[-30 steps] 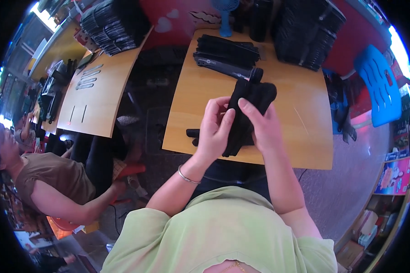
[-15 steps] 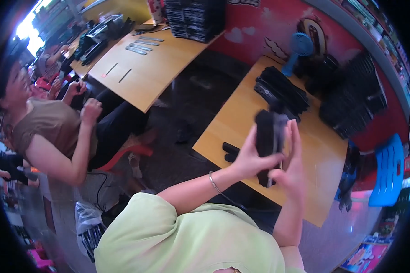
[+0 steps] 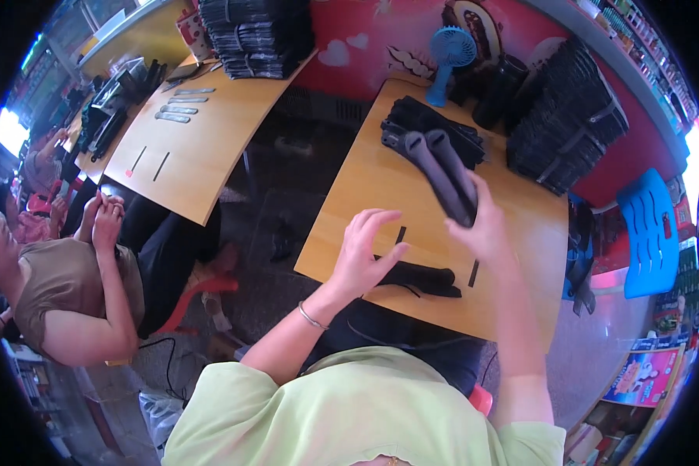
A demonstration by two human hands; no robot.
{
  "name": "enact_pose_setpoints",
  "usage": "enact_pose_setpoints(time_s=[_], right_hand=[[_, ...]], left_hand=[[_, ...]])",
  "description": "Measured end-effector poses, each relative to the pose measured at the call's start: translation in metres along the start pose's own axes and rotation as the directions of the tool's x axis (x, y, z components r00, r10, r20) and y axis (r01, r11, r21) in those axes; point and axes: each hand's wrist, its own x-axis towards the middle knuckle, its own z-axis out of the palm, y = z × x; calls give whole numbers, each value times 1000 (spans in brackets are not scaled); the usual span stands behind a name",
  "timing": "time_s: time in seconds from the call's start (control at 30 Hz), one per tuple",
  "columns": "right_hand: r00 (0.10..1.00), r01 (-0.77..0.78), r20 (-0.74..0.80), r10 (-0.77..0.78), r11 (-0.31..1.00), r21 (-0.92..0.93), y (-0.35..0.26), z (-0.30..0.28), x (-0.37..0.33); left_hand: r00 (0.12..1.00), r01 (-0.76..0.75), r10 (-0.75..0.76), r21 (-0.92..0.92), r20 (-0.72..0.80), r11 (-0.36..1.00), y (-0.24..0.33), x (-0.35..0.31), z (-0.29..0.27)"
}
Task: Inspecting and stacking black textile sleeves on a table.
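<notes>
Wooden table stands against a red wall on dark floor.

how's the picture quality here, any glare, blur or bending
Head view: strong fisheye, the table edges bow toward a black rim; window glare blows out the far left and right edges; the right hand and its black piece look slightly motion-soft; the left hand is sharper.

Light wooden rectangular table carrying, at far edge, a flat pile of black fabric pieces, a blue desk fan, a dark cylindrical container and a tall stack of black bundled goods. Near front edge: a black folded fabric piece and two thin black strips, lying flat, apart.
</notes>
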Motion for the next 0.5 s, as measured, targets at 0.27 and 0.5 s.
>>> enact_pose_setpoints(time_s=[0.27, 0.5], right_hand=[[996, 2, -87, -6, 999, -43, 28, -12, 39], [972, 77, 230, -46, 989, -127, 38, 15, 36]], left_hand=[[998, 37, -44, 159, 39, 987, -15, -21, -21], [986, 52, -68, 111, 149, 992, -20, -32, -16]])
